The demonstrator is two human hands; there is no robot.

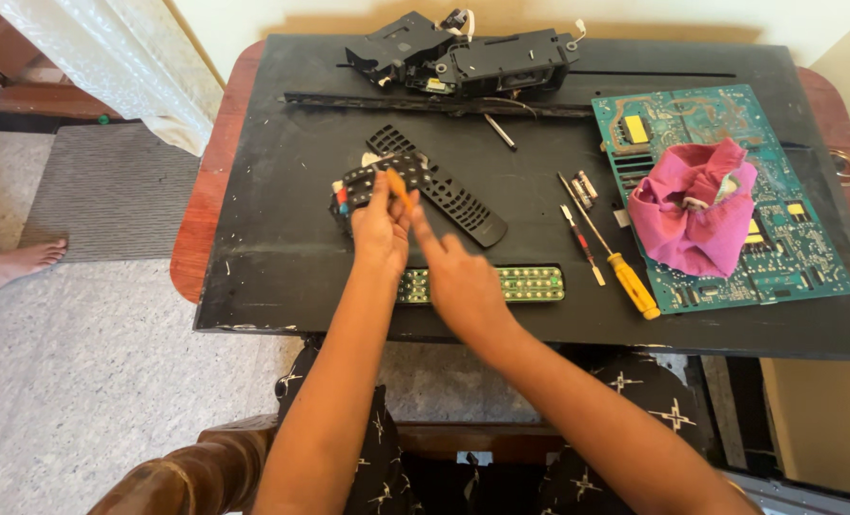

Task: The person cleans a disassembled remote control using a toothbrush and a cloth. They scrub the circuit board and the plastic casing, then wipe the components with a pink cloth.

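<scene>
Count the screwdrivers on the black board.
2 lie loose: a yellow-handled screwdriver beside the green circuit board, and a small red one just left of it. The right hand holds an orange-tipped tool, possibly a third; others may be hidden.

Single head view, looking steeply down from above table's (pixel 282 238) near edge; close range, whole top visible.

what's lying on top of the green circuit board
A crumpled pink cloth lies on the green circuit board, covering its middle. Components show around the cloth; whatever sits beneath it is hidden.
</scene>
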